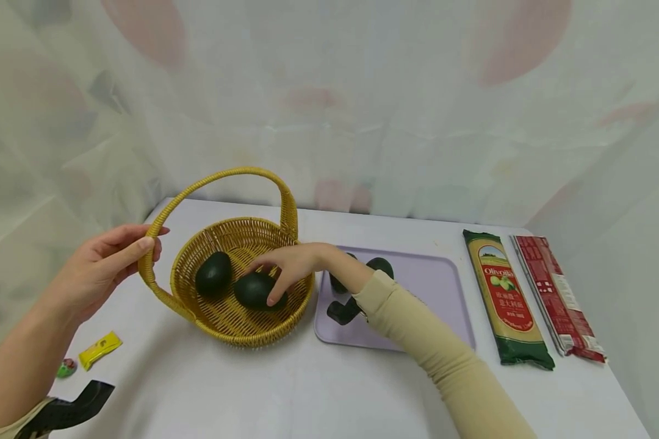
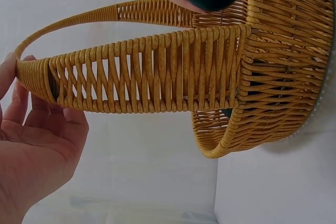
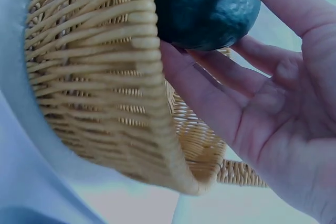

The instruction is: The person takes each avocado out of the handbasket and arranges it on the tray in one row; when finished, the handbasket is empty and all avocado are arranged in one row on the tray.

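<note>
A yellow-brown wicker basket with a tall arched handle stands on the table, left of centre. My left hand holds one side of that handle between thumb and fingers. My right hand grips a dark green avocado over the basket. In the right wrist view, thumb and fingers wrap the avocado at rim height. A second avocado lies inside the basket on the left. More avocados lie on a lavender tray, partly hidden by my right forearm.
To the right of the tray lie a green-and-gold pasta packet and a red packet. At the left, near my forearm, are a yellow wrapped sweet and a small green-and-red item. A patterned curtain hangs behind the table.
</note>
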